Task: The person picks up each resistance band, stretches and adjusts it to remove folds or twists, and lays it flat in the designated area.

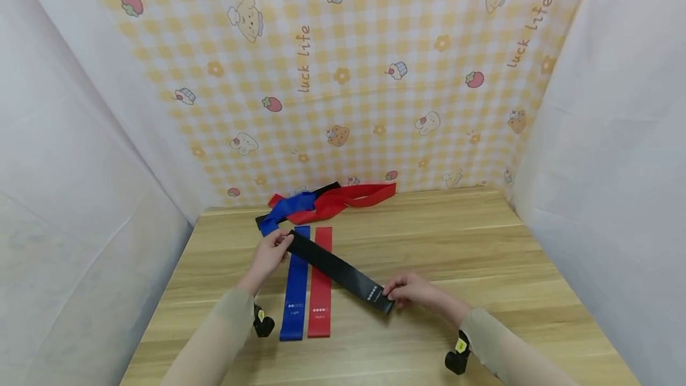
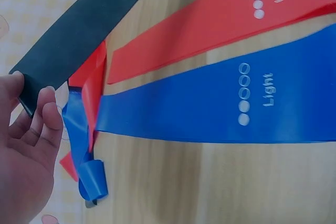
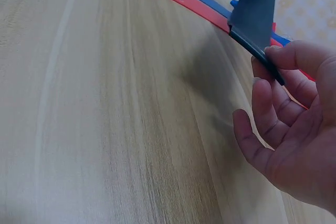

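A black resistance band (image 1: 337,270) is held flat and stretched slantwise above the table, its printed end at the lower right. My left hand (image 1: 271,250) pinches its far left end between thumb and fingers. At the other end my right hand (image 1: 411,290) pinches a corner, seen closely in the right wrist view, where the thumb lies on the black band (image 3: 257,17). Beneath it, a blue band (image 1: 296,290) marked Light and a red band (image 1: 320,296) marked Heavy lie side by side, lengthwise on the table. The black band covers part of both in the head view.
Behind the flat bands lies a tangled pile of red (image 1: 343,200), blue (image 1: 295,204) and black bands near the table's back edge. A checked cloth (image 1: 343,76) hangs behind the wooden table (image 1: 455,243). White sheets (image 1: 80,165) close off both sides.
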Motion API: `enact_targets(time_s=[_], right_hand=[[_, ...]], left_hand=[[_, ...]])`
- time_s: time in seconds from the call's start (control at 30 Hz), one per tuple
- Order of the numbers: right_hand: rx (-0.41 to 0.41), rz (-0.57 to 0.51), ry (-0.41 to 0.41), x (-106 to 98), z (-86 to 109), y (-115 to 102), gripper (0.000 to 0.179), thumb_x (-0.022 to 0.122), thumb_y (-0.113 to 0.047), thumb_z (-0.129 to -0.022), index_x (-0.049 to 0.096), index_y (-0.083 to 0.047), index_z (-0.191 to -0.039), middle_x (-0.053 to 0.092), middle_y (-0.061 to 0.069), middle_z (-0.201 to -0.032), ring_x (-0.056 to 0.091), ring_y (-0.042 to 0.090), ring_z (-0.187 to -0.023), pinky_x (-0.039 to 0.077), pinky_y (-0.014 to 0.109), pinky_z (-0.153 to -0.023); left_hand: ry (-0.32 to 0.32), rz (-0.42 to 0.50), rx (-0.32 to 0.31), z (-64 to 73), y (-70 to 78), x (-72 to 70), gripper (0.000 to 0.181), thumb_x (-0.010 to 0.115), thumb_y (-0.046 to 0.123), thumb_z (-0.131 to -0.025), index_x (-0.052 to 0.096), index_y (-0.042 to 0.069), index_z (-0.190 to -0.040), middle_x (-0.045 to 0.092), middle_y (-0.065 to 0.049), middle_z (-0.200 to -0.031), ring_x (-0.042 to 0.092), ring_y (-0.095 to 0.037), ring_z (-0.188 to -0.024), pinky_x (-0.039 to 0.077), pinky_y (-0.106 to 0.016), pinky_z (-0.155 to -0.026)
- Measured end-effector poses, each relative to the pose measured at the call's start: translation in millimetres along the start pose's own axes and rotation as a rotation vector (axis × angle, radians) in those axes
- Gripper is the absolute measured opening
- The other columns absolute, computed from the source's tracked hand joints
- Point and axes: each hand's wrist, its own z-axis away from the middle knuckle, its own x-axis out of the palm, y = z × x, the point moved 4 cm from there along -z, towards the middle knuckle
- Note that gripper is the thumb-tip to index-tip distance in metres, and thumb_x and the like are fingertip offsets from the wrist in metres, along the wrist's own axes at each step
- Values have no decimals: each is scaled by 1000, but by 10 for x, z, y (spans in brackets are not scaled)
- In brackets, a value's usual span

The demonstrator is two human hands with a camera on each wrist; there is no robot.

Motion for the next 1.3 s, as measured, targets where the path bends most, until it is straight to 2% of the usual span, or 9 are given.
enact_targets(time_s=[0.13, 0.2, 0.4, 0.57, 0.67, 0.87, 0.97, 1.1, 1.3], right_hand=[[0, 13, -14, 58, 14, -24, 15, 63, -2, -85, 68, 6, -96, 64, 4, -88, 55, 13, -65, 49, 26, -59], [5, 17, -19, 82, 16, -33, 15, 63, -2, -84, 68, 6, -96, 65, 3, -85, 55, 12, -63, 48, 25, -58], [-4, 30, -50, 165, 11, -56, 15, 63, -2, -82, 68, 6, -94, 64, 0, -80, 53, 9, -58, 46, 23, -55], [-8, 36, -87, 245, -3, -44, 15, 62, 1, -82, 67, 7, -94, 64, -3, -79, 52, 8, -56, 46, 22, -54], [-6, 41, -95, 278, -1, -42, 15, 63, 1, -81, 67, 8, -93, 64, -1, -81, 51, 9, -56, 45, 22, -54], [18, 66, -108, 328, 9, -60, 14, 65, -3, -82, 68, 4, -93, 64, 1, -83, 52, 10, -59, 45, 22, -55], [32, 83, -107, 355, -2, -56, 11, 66, -6, -84, 69, 0, -93, 63, 0, -78, 52, 11, -58, 44, 23, -54], [34, 101, -106, 403, -22, -31, 8, 69, -9, -84, 70, -4, -90, 61, 0, -71, 52, 12, -55, 41, 24, -51], [26, 95, -105, 469, -45, 3, 8, 71, -8, -83, 70, -4, -90, 61, 0, -67, 51, 10, -51, 37, 23, -46]], left_hand=[[-9, -35, 14, -38, 57, 3, 27, 56, 23, -100, 61, 1, -115, 59, -12, -89, 61, -34, -71, 55, -44, -66], [-13, -49, 15, -54, 78, 4, 28, 57, 21, -100, 61, 0, -117, 60, -12, -89, 62, -29, -70, 55, -43, -67], [-24, -38, 21, -81, 106, 4, 27, 59, 18, -98, 62, -2, -116, 63, -13, -91, 64, -24, -71, 56, -45, -71], [-20, -40, 13, -111, 121, -24, 22, 61, 18, -97, 64, -2, -106, 63, -13, -88, 65, -32, -73, 57, -39, -66], [-22, -39, 6, -136, 147, -31, 22, 62, 19, -96, 64, -2, -103, 63, -12, -86, 65, -35, -74, 56, -37, -65], [-34, -56, 17, -182, 236, -28, 22, 62, 21, -96, 66, 0, -104, 64, -11, -86, 65, -36, -76, 55, -48, -72], [-40, -75, 31, -207, 252, -23, 24, 62, 22, -96, 67, 1, -106, 64, -10, -88, 65, -29, -71, 55, -50, -73], [-41, -103, 29, -234, 257, -11, 25, 63, 25, -96, 67, 3, -107, 64, -9, -90, 63, -18, -66, 55, -46, -72], [-33, -112, 31, -305, 289, 41, 26, 65, 28, -95, 69, 4, -105, 65, -9, -89, 65, -21, -69, 55, -34, -65]])
